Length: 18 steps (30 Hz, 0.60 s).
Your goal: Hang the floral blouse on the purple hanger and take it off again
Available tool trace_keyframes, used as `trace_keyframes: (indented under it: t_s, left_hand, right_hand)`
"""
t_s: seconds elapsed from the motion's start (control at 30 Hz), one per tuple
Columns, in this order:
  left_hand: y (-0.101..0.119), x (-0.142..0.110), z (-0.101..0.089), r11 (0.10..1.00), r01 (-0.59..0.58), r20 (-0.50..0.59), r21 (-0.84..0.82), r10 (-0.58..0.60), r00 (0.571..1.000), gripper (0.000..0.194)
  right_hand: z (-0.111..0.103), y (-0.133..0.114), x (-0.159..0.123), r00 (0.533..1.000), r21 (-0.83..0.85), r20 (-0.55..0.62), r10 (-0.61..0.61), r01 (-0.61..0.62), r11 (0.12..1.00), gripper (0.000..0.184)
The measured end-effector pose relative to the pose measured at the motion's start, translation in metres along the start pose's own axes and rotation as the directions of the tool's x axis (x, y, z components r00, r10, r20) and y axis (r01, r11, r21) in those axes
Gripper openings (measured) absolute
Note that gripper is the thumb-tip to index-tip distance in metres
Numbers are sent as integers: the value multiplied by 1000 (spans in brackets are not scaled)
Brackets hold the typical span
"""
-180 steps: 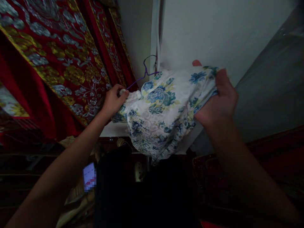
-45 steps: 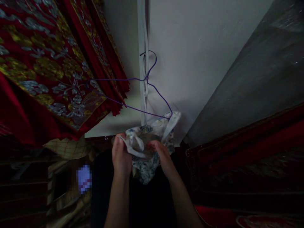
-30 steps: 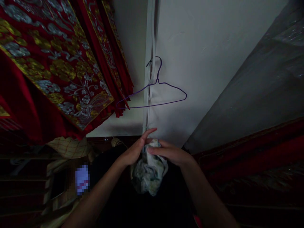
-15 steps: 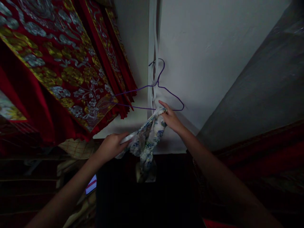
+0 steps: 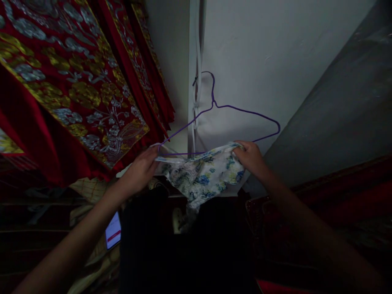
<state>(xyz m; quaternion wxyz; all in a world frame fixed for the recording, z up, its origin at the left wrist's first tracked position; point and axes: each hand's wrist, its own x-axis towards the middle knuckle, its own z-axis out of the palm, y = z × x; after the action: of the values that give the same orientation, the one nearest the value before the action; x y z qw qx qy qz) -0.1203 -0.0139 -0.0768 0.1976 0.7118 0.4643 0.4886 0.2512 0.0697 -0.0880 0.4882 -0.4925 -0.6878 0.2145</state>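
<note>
A pair of white underpants (image 5: 208, 173) with blue and yellow flowers is stretched by its waistband between my two hands and tapers downward. At the left end of the band, my left hand (image 5: 142, 169) is closed on the cloth. My right hand (image 5: 251, 159) pinches the band's other end. Behind it, a purple wire hanger (image 5: 245, 110) hangs by its hook from a white cord. The hanger's left corner meets the cloth at my left fingers; whether the cloth goes around it I cannot tell. My right hand is just below the hanger's right lower bar.
Red cloths (image 5: 92, 81) with gold and silver embroidery hang at the left. A white cord (image 5: 197, 49) runs down the pale wall (image 5: 260, 53). A lit phone (image 5: 113, 232) lies at lower left. A light-coloured clog (image 5: 177, 220) shows below the underpants.
My hands have moved apart, spreading the waistband that was bunched and slanted. My left hand rose to the hanger's left corner. The hanger has shifted right and tilted.
</note>
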Motion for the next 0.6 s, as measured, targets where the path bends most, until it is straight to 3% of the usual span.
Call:
trace_keyframes:
  t_s: [0.13, 0.23, 0.3, 0.37, 0.43, 0.5, 0.57, 0.6]
  left_hand:
    - [39, 32, 9, 963, -228, 41, 145, 225, 974, 10]
    - [52, 58, 16, 938, -286, 51, 196, 281, 958, 21]
    - [53, 74, 17, 933, -285, 39, 219, 283, 958, 36]
    - [50, 86, 13, 933, -262, 50, 248, 257, 965, 45]
    - [47, 94, 4, 928, -229, 75, 292, 217, 973, 46]
    - [45, 98, -7, 913, -215, 74, 345, 202, 977, 45]
    - [45, 100, -17, 893, -232, 77, 386, 220, 972, 44]
    - [44, 101, -21, 882, -249, 88, 400, 233, 968, 42]
  right_hand:
    - [-2, -17, -10, 994, 77, 94, 48, -56, 995, 15]
    - [5, -29, -24, 966, 187, 259, -1, -49, 981, 15]
    - [5, -36, -35, 949, 192, 309, -61, 0, 981, 28]
    - [-3, -40, -44, 972, 128, 223, -70, 42, 991, 57]
    - [-19, -43, -48, 998, 60, 6, -63, 63, 996, 81]
    - [-38, -45, -45, 974, -1, -221, -54, 55, 998, 93]
    - [-58, -46, -36, 951, -29, -307, 27, -38, 999, 77]
    - [-67, -47, -30, 956, -20, -278, 97, -107, 994, 59]
